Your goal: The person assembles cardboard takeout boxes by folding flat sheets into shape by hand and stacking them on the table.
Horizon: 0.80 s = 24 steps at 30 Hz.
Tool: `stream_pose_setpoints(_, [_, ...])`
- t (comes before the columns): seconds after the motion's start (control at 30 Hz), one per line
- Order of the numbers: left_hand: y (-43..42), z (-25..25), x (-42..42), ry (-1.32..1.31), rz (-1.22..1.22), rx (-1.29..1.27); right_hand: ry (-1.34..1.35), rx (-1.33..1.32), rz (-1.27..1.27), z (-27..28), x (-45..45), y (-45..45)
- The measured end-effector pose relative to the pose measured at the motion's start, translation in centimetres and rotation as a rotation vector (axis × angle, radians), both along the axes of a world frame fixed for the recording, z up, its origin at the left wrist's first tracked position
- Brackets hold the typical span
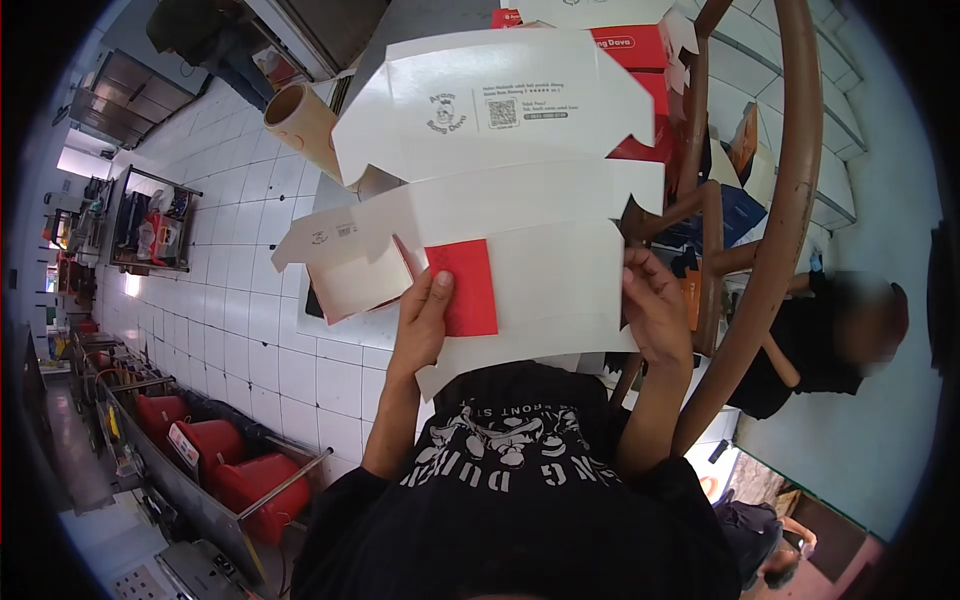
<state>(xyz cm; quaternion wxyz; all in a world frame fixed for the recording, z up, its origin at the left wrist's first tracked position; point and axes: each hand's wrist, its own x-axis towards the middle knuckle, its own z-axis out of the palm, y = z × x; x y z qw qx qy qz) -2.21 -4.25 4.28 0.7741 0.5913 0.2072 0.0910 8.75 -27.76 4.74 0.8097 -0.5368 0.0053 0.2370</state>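
Note:
A large white cardboard box blank (540, 190) with printed text and a QR code on its upper flap is spread out in front of my chest. My left hand (430, 310) grips its left side, the thumb pressed on a red flap (465, 288) folded over the white inside. At the right edge my right hand (655, 300) has its fingers curled round the cardboard; the fingertips are partly behind it. To the left of the blank, a smaller open box (360, 270) with a raised white lid rests on a table.
Beyond the blank stand red printed boxes (640, 90) and a cardboard tube (303, 125). A brown curved frame (795, 180) rises close on the right. Another person (840, 340) is at the right, others farther off. Red containers (265, 495) sit in a metal rack at lower left.

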Motion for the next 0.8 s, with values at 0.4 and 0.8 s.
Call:
stream_pose_setpoints(0.4, [2.6, -1.4, -1.7, -0.263, -0.279, -0.243, -0.170, -0.206, 0.090, 0.3, 0.6, 0.3])
stream_pose_setpoints(0.8, [0.8, 1.6, 1.6, -0.171, 0.169, -0.412, -0.596, -0.724, -0.627, 0.7, -0.1, 1.9])
